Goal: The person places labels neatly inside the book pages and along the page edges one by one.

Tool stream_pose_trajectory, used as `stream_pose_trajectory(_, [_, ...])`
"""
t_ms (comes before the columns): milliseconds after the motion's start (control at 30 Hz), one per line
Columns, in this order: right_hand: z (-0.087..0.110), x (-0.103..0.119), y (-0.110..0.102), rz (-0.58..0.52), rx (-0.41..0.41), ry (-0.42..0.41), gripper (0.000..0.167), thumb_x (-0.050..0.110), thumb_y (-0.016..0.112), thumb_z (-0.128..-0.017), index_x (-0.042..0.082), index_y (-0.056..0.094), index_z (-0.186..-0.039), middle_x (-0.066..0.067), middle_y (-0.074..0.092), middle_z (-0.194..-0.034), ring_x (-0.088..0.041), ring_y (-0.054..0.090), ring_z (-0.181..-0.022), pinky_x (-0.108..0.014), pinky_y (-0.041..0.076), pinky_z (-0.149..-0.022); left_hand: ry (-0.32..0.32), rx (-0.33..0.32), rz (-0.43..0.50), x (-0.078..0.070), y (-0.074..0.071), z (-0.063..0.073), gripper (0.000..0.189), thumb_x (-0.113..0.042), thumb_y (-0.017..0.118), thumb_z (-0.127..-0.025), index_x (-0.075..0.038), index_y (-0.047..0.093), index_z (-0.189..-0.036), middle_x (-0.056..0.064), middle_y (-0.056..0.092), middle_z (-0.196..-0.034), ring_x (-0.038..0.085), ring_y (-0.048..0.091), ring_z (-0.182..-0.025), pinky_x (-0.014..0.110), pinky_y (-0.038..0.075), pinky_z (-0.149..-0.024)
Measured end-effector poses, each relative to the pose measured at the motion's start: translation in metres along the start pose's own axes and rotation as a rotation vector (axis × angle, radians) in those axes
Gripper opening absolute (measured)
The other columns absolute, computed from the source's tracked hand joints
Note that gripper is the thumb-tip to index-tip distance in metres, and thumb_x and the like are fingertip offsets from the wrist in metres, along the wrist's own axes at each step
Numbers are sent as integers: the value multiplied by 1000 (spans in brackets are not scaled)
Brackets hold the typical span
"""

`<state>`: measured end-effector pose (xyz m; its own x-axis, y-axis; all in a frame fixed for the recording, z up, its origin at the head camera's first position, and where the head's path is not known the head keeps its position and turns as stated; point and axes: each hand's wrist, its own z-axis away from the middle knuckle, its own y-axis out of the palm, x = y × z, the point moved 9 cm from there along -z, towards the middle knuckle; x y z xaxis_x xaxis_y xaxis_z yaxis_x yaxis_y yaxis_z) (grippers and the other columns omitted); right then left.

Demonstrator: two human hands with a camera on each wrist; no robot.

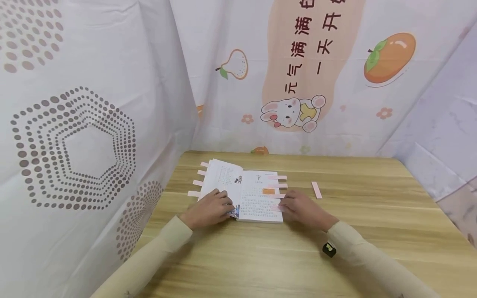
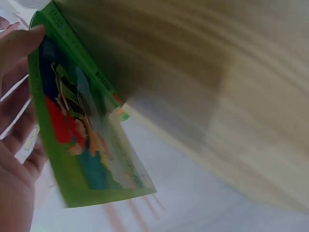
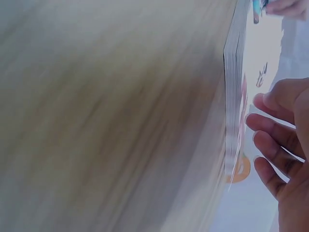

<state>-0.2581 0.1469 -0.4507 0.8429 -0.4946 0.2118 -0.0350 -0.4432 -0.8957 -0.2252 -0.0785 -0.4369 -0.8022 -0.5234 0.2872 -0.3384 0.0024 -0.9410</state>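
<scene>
An open book (image 1: 257, 203) lies on the wooden table, its left half lifted at the near side. My left hand (image 1: 213, 209) grips that left half near the bottom by the spine. The left wrist view shows the thumb (image 2: 24, 43) on the green illustrated cover (image 2: 91, 130) and the other fingers on the page side. At the lower right page edge is my right hand (image 1: 302, 209), fingertips right at the lowest pink sticky tab (image 1: 275, 208). In the right wrist view its fingers (image 3: 270, 145) are loosely bent beside the page block, with thumb and forefinger apart.
More pink tabs (image 1: 196, 183) stick out along the left page edge, and several line the right page edge. A loose pink strip (image 1: 316, 190) lies on the table (image 1: 365, 207) right of the book. Printed curtains (image 1: 231, 111) hang behind and at both sides.
</scene>
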Motion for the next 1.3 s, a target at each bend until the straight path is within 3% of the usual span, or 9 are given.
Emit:
stream_pose_trajectory(233, [8,-18,-8,54,9,112,10,11,76,-94,8,80,-101,-1,73,-98,-18,64,-93,-37,55,-82,121,-183,-221,-16,-36,-1,4,-16,73,-95,-17,77,-96,-7,72,-100,18,53,-92,34,41,-84])
stream_pose_trajectory(467, [14,-22,-15,45,-48,101,11,8,78,-91,4,81,-100,-3,72,-95,-20,63,-94,-39,55,-82,145,-345,-380,-27,-51,-3,18,-12,82,-86,-19,79,-103,1,66,-122,22,52,-111,38,45,-96])
stream_pose_trajectory(633, [19,-23,-21,44,-88,84,9,6,79,-89,3,80,-97,-3,72,-96,-21,64,-95,-40,55,-82,148,-507,-453,-36,-53,-6,20,-7,61,-103,-19,77,-104,7,58,-122,22,50,-106,33,49,-90])
stream_pose_trajectory(733, [22,-25,-24,50,-102,90,9,6,79,-89,3,80,-97,-3,73,-95,-21,63,-94,-40,55,-81,158,-536,-394,-39,-51,-10,36,-8,43,-111,-16,77,-105,10,57,-115,23,51,-100,30,50,-83])
stream_pose_trajectory(800, [24,-26,-25,54,-104,101,9,6,79,-89,3,80,-97,-3,73,-95,-21,63,-93,-40,54,-81,162,-513,-305,-39,-47,-16,36,-10,40,-112,-13,75,-107,13,57,-115,24,55,-99,28,52,-81])
stream_pose_trajectory(933, [27,-28,-26,60,-99,115,8,7,78,-90,5,80,-97,-2,73,-95,-20,61,-93,-40,53,-82,167,-453,-41,-39,-41,-31,14,-6,61,-104,-3,70,-114,17,58,-119,25,61,-100,30,56,-85])
stream_pose_trajectory(1000, [27,-28,-27,64,-99,116,8,7,77,-90,5,80,-97,-2,73,-95,-19,61,-92,-40,53,-82,166,-433,37,-42,-39,-38,27,0,70,-96,-1,65,-123,17,58,-120,23,60,-100,30,57,-85])
stream_pose_trajectory(1167, [29,-29,-32,69,-114,117,7,5,77,-89,5,80,-95,-3,74,-94,-20,66,-89,-45,54,-88,107,-417,42,-49,-35,-52,54,-3,74,-94,-3,51,-143,13,62,-123,19,63,-108,25,58,-81])
stream_pose_trajectory(1300, [31,-33,-35,72,-110,142,7,2,76,-89,4,79,-95,-5,75,-95,-23,69,-90,-53,51,-98,-1,-380,184,-44,-28,-61,62,-15,79,-93,-2,47,-144,9,63,-118,15,63,-102,26,58,-82])
